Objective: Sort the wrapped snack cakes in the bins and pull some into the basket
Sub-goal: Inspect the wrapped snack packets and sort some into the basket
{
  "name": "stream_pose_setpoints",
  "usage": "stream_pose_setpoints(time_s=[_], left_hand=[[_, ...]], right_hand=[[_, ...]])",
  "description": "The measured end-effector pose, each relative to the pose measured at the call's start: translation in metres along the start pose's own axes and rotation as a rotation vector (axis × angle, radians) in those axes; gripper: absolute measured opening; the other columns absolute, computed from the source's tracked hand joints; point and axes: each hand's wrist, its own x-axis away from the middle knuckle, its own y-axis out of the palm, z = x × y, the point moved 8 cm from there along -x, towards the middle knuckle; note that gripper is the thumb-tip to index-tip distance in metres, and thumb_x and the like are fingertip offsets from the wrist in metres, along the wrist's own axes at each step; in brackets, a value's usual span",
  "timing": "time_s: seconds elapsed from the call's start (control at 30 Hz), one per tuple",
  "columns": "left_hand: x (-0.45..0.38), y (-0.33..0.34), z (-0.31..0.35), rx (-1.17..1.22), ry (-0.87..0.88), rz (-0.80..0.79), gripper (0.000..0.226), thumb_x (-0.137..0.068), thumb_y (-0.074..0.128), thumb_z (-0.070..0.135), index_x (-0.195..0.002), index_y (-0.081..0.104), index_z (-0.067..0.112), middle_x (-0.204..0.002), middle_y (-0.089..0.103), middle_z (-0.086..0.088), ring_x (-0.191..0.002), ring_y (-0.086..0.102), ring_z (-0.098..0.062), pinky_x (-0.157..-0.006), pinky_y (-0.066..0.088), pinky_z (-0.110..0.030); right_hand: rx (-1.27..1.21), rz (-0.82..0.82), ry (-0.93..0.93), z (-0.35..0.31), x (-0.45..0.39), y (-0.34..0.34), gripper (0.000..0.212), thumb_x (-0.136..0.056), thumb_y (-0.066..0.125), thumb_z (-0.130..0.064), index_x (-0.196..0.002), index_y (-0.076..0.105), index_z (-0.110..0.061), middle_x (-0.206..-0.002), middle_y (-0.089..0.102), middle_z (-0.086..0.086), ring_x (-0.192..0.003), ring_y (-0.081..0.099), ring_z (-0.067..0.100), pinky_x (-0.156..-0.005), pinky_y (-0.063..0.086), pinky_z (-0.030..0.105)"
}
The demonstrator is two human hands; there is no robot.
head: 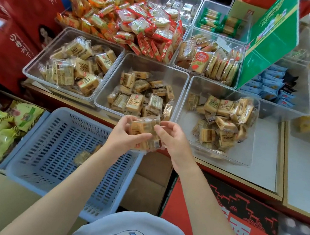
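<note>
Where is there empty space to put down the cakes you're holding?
The blue basket is nearly bare; one or two packs lie near its right side. The right clear bin has bare floor along its left wall, and the middle bin along its back and left. The red-wrapped pile behind is crowded. Both hands hold cakes.

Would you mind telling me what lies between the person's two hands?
In the head view, a small stack of wrapped snack cakes sits between the left hand and the right hand; both grip it above the basket's right rim.
</note>
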Motion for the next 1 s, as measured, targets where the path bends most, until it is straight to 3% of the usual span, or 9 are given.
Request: stream_pose_setpoints(time_s=[0.13, 0.3, 0.47, 0.6, 0.67, 0.73, 0.8, 0.9, 1.0], left_hand=[[0.002, 0.000, 0.007, 0.068, -0.017, -0.101, 0.060, -0.071, 0.083, 0.038, -0.123, 0.058, 0.021, -0.105, 0.076, -0.004, -0.097, 0.075, -0.020, -0.072, 0.061, -0.030], [-0.003, -0.011, -0.004, 0.363, -0.217, -0.189, 0.031, -0.102, 0.058, 0.018, -0.132, 0.057, 0.009, -0.116, 0.074, -0.015, -0.100, 0.074, -0.030, -0.082, 0.060, -0.040], [-0.007, -0.003, -0.003, 0.711, -0.363, -0.230, 0.041, -0.100, 0.048, 0.039, -0.123, 0.062, 0.008, -0.094, 0.067, -0.009, -0.076, 0.064, -0.020, -0.066, 0.052, -0.032], [-0.016, -0.002, 0.004, 0.747, -0.327, -0.260, 0.053, -0.088, 0.062, 0.056, -0.109, 0.065, 0.007, -0.090, 0.064, -0.010, -0.070, 0.060, -0.017, -0.049, 0.047, -0.021], [-0.021, -0.010, 0.004, 0.783, -0.334, -0.207, 0.051, -0.087, 0.069, 0.046, -0.117, 0.065, 0.005, -0.104, 0.066, -0.016, -0.082, 0.065, -0.021, -0.056, 0.054, -0.026], [-0.028, -0.017, 0.000, 0.877, -0.370, -0.157, 0.056, -0.089, 0.067, 0.044, -0.127, 0.066, 0.003, -0.122, 0.068, -0.021, -0.104, 0.065, -0.030, -0.081, 0.059, -0.039], [-0.035, -0.023, -0.002, 0.965, -0.380, -0.154, 0.056, -0.100, 0.054, 0.046, -0.137, 0.063, 0.005, -0.131, 0.065, -0.023, -0.117, 0.062, -0.036, -0.097, 0.054, -0.049], [-0.048, -0.033, -0.007, 0.851, -0.357, -0.119, 0.053, -0.109, 0.037, 0.044, -0.137, 0.060, 0.006, -0.116, 0.072, -0.021, -0.098, 0.072, -0.033, -0.086, 0.060, -0.049], [-0.059, -0.038, -0.010, 0.636, -0.331, -0.078, 0.049, -0.109, 0.035, 0.045, -0.133, 0.061, 0.011, -0.118, 0.074, -0.018, -0.102, 0.074, -0.034, -0.086, 0.061, -0.048]], right_hand=[[-0.050, -0.077, 0.047, -0.007, -0.006, 0.013, 0.042, -0.090, 0.072, -0.045, -0.117, 0.068, -0.012, -0.111, 0.074, 0.014, -0.100, 0.072, 0.029, -0.087, 0.058, 0.055], [-0.288, 0.023, 0.169, -0.002, -0.020, -0.007, 0.030, -0.107, 0.047, -0.020, -0.120, 0.068, -0.002, -0.109, 0.069, 0.020, -0.099, 0.068, 0.032, -0.096, 0.050, 0.064], [-0.331, -0.036, 0.225, -0.012, -0.024, 0.017, 0.035, -0.109, 0.036, -0.027, -0.113, 0.063, -0.006, -0.093, 0.061, 0.011, -0.074, 0.066, 0.020, -0.063, 0.057, 0.042], [-0.346, -0.140, 0.198, -0.025, -0.030, 0.044, 0.053, -0.098, 0.056, -0.048, -0.130, 0.056, -0.006, -0.096, 0.067, 0.009, -0.073, 0.070, 0.016, -0.052, 0.054, 0.027], [-0.355, -0.150, 0.183, -0.027, -0.037, 0.048, 0.043, -0.096, 0.063, -0.037, -0.121, 0.055, -0.003, -0.091, 0.066, 0.009, -0.069, 0.070, 0.014, -0.054, 0.055, 0.027], [-0.388, -0.164, 0.178, -0.027, -0.045, 0.049, 0.028, -0.099, 0.060, -0.030, -0.108, 0.060, -0.004, -0.086, 0.066, 0.010, -0.067, 0.067, 0.017, -0.060, 0.057, 0.028], [-0.461, -0.150, 0.204, -0.025, -0.051, 0.051, 0.036, -0.102, 0.056, -0.035, -0.114, 0.060, -0.001, -0.090, 0.066, 0.015, -0.071, 0.067, 0.024, -0.067, 0.059, 0.035], [-0.437, -0.092, 0.246, -0.016, -0.062, 0.047, 0.048, -0.105, 0.049, -0.043, -0.128, 0.061, -0.002, -0.095, 0.068, 0.015, -0.077, 0.072, 0.026, -0.074, 0.062, 0.042], [-0.277, -0.009, 0.253, -0.009, -0.075, 0.038, 0.044, -0.104, 0.049, -0.047, -0.126, 0.061, -0.010, -0.096, 0.068, 0.012, -0.079, 0.069, 0.023, -0.075, 0.059, 0.042]])
